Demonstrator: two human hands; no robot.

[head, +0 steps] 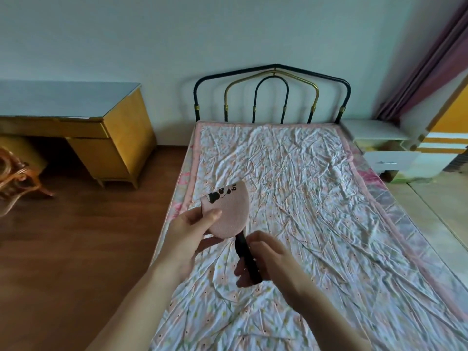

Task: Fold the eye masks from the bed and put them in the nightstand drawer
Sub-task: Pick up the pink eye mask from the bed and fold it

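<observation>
A pink eye mask [229, 211], folded in half with a black cartoon print along its top edge, is held up above the bed [291, 173]. My left hand [192, 229] pinches its left side between thumb and fingers. My right hand [263, 262] grips the mask's black strap [247, 259], which hangs down from the mask's lower edge. The white nightstand [379, 145] stands at the head of the bed on the right, and its drawer [390, 160] looks partly pulled out.
The bed has a wrinkled floral sheet and a black and gold metal headboard [273, 95]. A yellow wooden desk [101, 135] and a carved chair [15, 173] stand to the left on the wooden floor. A curtain [430, 59] hangs at the right.
</observation>
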